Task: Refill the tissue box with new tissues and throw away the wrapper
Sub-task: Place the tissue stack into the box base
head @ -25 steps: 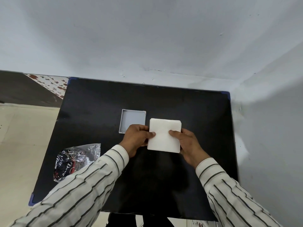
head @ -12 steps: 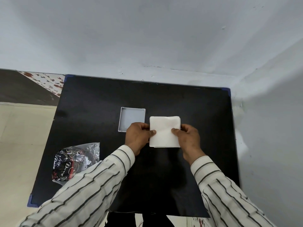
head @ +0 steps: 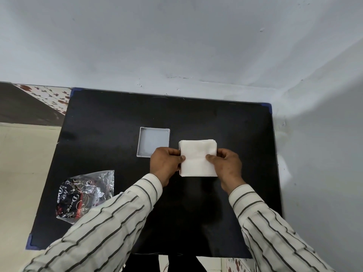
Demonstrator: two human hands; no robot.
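From the head view we see the left hand [head: 166, 163] and right hand [head: 225, 165] pinching opposite edges of the tissues [head: 197, 159] over the black tabletop [head: 110, 118]. The open box [head: 153, 142] sits just left; the wrapper [head: 84, 195] lies well apart, front-left.

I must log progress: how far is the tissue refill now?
Done: the wrapper lies open and discarded on the table. In hand: left hand and right hand hold the tissues. Left: fill the empty box, bin the wrapper.
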